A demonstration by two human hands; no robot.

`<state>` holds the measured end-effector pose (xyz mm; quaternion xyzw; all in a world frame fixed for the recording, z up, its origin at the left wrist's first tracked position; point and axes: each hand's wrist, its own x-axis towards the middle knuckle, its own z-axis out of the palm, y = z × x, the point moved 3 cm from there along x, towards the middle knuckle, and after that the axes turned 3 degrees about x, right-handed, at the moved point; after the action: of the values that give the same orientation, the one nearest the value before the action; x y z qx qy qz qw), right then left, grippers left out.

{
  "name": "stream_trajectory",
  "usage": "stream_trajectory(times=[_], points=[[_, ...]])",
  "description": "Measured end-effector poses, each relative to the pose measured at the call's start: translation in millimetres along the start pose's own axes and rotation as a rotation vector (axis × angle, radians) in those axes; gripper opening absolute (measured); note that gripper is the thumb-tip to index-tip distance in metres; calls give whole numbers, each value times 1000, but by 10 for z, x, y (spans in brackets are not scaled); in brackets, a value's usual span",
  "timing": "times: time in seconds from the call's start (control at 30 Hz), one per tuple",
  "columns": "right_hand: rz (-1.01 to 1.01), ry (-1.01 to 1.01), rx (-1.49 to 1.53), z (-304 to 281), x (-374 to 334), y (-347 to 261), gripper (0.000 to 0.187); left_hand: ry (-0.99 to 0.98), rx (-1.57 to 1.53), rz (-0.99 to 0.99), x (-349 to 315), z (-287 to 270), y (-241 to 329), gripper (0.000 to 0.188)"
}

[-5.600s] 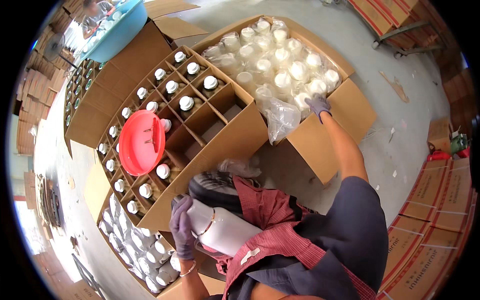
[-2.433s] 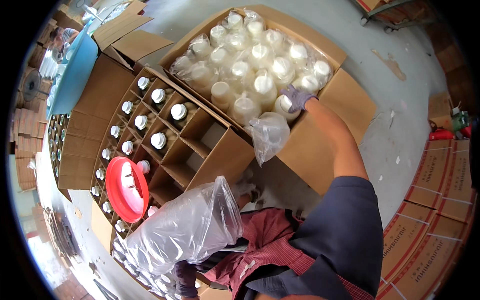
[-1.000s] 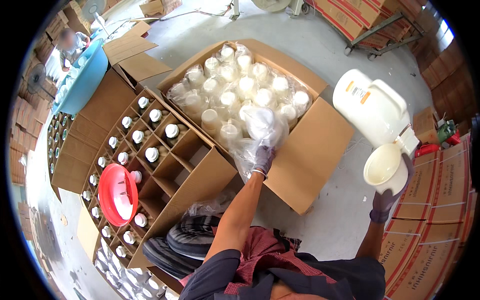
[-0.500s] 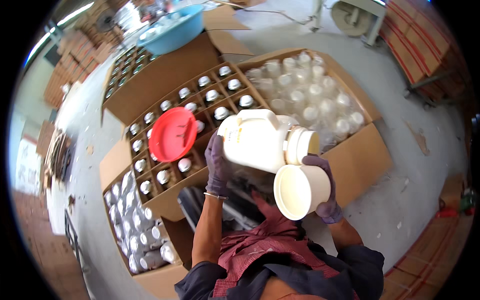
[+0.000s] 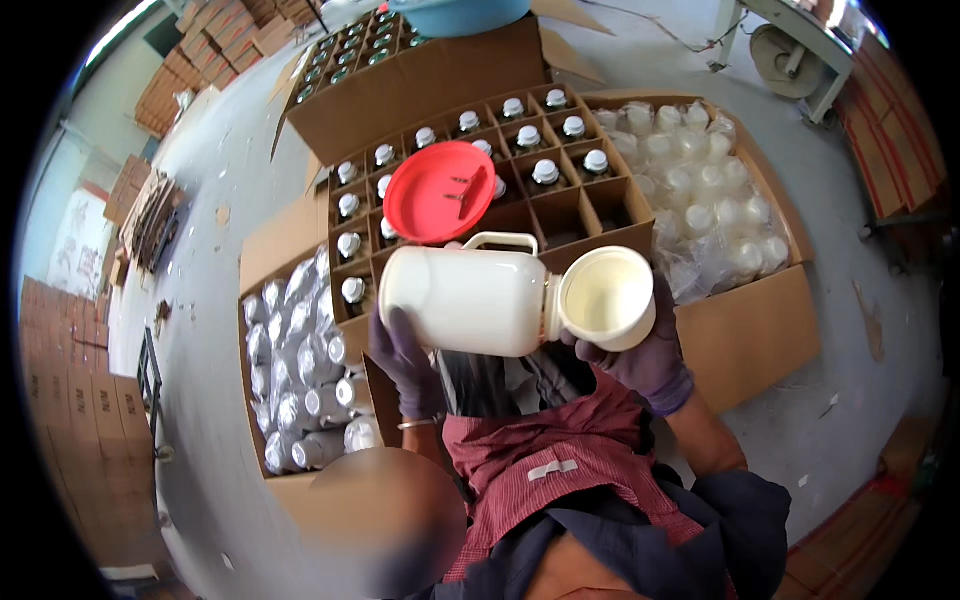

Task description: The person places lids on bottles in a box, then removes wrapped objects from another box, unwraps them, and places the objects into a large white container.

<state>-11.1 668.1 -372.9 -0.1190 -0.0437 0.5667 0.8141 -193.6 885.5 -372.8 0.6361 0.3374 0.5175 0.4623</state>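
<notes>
My left hand (image 5: pixel 405 368), in a purple glove, grips the base end of a white plastic jug (image 5: pixel 465 302). The jug lies on its side in the air, its loop handle on the far side and its neck toward the right. My right hand (image 5: pixel 648 365), also gloved, is closed on a cream plastic cup (image 5: pixel 612 292), whose open side faces up toward me. The cup overlaps the jug's neck and hides its mouth. Behind the jug, a red round tray (image 5: pixel 432 205) holding a few small dark pieces rests on a divided carton (image 5: pixel 585 215) of silver-capped bottles.
On the right stands a carton (image 5: pixel 750 340) of clear plastic-wrapped bottles; at the left, another carton (image 5: pixel 300 492) holds silver-wrapped ones. A blue basin (image 5: pixel 460 18) sits at the back beside more boxed bottles. Stacked cartons (image 5: pixel 90 420) line the left side.
The cup has come up from below the jug's neck to overlap its mouth. The jug has turned, so its printed label is out of sight. My view has shifted.
</notes>
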Motion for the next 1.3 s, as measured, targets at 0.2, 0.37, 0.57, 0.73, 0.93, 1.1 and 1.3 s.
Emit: stream_trajectory(times=[0.2,0.37,0.57,0.73,0.93,1.1,1.3], points=[[-383,57,-1216,411,-123,-162,77,80,-41,-114,539,-482,-239,39],[-633,-56,-1670,69,8,468,90,-2,101,39,508,-219,-71,35],[93,-354,-1969,-573,-102,542,60,-520,939,737,259,58,244,9],[-306,-94,-1779,51,427,262,40,-753,516,492,-303,317,71,16],[-471,-525,-1828,457,786,731,31,-413,-218,-408,-23,159,-447,36],[-262,-339,-1625,-226,762,213,20,-292,-791,-592,-276,-260,-421,36],[-280,-626,-1628,87,864,276,22,-638,69,-15,-254,30,-241,44]])
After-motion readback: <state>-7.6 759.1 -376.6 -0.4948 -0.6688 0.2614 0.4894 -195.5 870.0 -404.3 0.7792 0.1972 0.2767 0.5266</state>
